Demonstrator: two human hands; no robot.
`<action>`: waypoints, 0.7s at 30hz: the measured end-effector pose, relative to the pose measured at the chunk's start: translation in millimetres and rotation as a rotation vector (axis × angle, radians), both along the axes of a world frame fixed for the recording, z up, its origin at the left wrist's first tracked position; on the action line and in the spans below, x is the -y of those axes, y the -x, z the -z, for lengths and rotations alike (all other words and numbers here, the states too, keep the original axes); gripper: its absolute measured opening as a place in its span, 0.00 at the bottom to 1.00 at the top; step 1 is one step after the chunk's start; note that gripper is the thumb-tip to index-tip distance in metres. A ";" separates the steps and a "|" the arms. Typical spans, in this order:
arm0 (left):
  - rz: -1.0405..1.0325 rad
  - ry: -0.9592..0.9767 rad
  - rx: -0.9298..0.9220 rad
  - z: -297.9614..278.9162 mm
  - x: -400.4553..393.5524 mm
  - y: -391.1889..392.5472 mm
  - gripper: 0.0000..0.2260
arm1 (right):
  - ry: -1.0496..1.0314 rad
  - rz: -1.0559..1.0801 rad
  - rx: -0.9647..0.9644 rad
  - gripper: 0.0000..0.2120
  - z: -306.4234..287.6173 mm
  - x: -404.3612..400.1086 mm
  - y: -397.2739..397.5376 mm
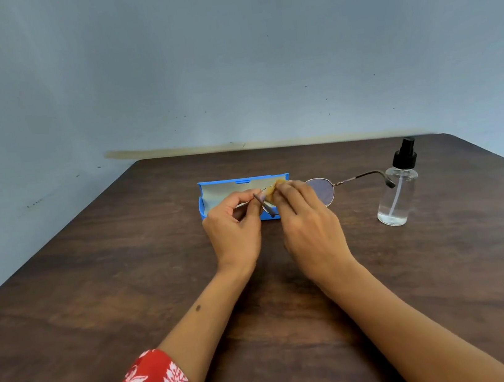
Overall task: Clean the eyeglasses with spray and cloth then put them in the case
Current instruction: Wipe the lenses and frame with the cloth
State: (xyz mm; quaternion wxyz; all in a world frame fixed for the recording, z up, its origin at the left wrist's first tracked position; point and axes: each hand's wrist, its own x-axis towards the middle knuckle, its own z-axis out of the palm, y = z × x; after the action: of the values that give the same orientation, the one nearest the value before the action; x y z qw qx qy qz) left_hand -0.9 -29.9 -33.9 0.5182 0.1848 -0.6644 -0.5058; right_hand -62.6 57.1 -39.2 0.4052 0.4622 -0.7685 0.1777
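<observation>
Fingers of the left hand (pixel 232 222) curl in a pinch on the frame of the round wire-rimmed eyeglasses (pixel 322 190) at one temple hinge; fingers of the right hand (pixel 306 215) pinch a small yellow cloth (pixel 276 187) against the lens on that side; the glasses are held above the wooden table (pixel 126 273), in front of the open blue case (pixel 228 191) at twelve o'clock from the hands, their free temple reaching toward the clear spray bottle (pixel 398 189) standing at three o'clock. Judging by this, wiping is under way and spraying probably done; the other lens, uncovered, may remain; folding the temples and placing the glasses in the case is left.
</observation>
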 end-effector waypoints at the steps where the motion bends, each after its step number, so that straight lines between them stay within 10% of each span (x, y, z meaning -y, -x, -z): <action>1: 0.006 0.002 0.001 -0.3 -1.0 -0.2 0.08 | 0.011 0.031 0.008 0.17 0.0 0.2 1.1; 21: 0.014 0.017 0.015 1.8 -2.4 0.7 0.07 | 0.006 -0.014 -0.017 0.18 2.9 -1.1 1.6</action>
State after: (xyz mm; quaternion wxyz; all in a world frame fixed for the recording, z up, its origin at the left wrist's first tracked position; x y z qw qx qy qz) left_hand -1.6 -27.5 -35.7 0.5112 0.1793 -0.6739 -0.5024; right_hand -64.3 58.3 -42.0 0.4117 0.4676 -0.7615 0.1788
